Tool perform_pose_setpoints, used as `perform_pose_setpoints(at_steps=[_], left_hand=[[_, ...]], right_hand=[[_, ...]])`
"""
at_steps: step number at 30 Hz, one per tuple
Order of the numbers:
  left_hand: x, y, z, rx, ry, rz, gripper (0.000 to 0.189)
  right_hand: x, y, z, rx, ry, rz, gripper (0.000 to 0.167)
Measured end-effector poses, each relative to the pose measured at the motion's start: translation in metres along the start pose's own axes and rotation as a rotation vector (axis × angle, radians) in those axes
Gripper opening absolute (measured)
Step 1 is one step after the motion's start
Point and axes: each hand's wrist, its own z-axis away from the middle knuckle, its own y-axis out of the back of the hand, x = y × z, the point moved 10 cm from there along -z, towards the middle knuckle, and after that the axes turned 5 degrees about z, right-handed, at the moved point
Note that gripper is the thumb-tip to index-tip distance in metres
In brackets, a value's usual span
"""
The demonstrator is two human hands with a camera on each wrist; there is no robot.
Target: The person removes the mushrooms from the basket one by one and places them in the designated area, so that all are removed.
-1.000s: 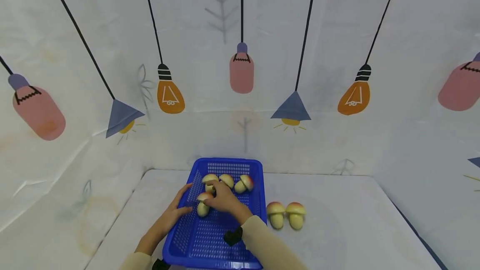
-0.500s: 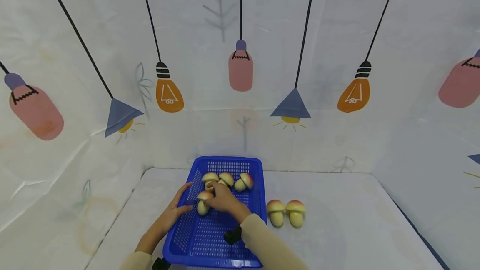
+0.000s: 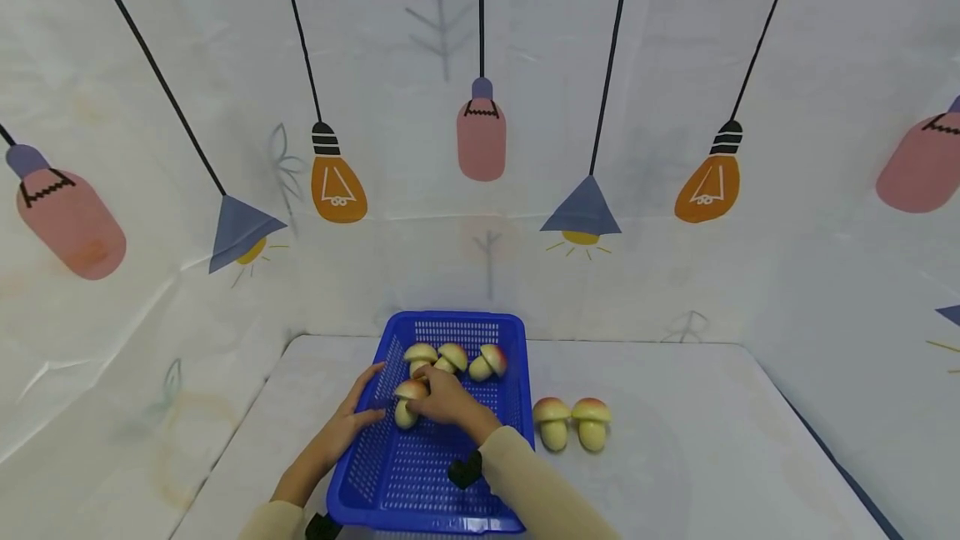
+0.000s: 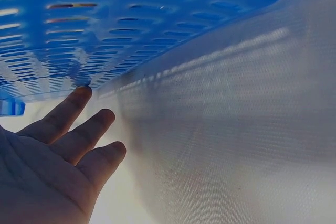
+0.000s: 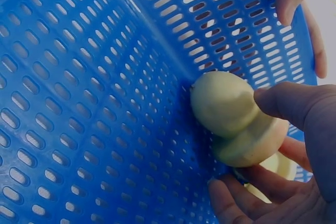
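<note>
A blue perforated plastic basket (image 3: 427,518) stands on the table. My left hand (image 3: 339,432) holds its left side, thumb over the rim; in the left wrist view the other fingers (image 4: 102,160) lie spread along the outside. Inside the basket my right hand (image 3: 450,400) grips a mushroom (image 5: 223,103) by its cap, with the thumb on one side and fingers on the other. This mushroom has a pale rounded stem and a cream cap flushed red, and lies close over the basket floor. Three more mushrooms (image 3: 489,362) sit toward the far end, one partly hidden by my right hand.
Two mushrooms (image 3: 553,423) stand side by side on the white table (image 3: 675,440), just right of the basket. Behind the table rises a white fabric wall (image 3: 420,265) printed with hanging lamps. The basket's far end is near that wall.
The head view has tilted slightly, shifting the scene a little. Both hands keep their places, and the mushroom in my right hand has barely moved.
</note>
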Motion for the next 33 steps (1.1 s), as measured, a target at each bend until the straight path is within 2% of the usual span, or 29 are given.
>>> perform_pose_setpoints(at_steps=[7, 24, 33], left_hand=[[0.001, 0.000, -0.001, -0.001, 0.001, -0.007, 0.081], [0.002, 0.001, 0.001, 0.014, 0.014, -0.029, 0.081], [0.001, 0.001, 0.001, 0.014, 0.017, -0.017, 0.082]], right_hand=[[-0.001, -0.001, 0.000, -0.001, 0.010, -0.001, 0.052], [0.001, -0.003, 0.000, -0.010, -0.043, -0.083, 0.048], [0.008, 0.010, 0.001, 0.089, -0.074, -0.201, 0.052]])
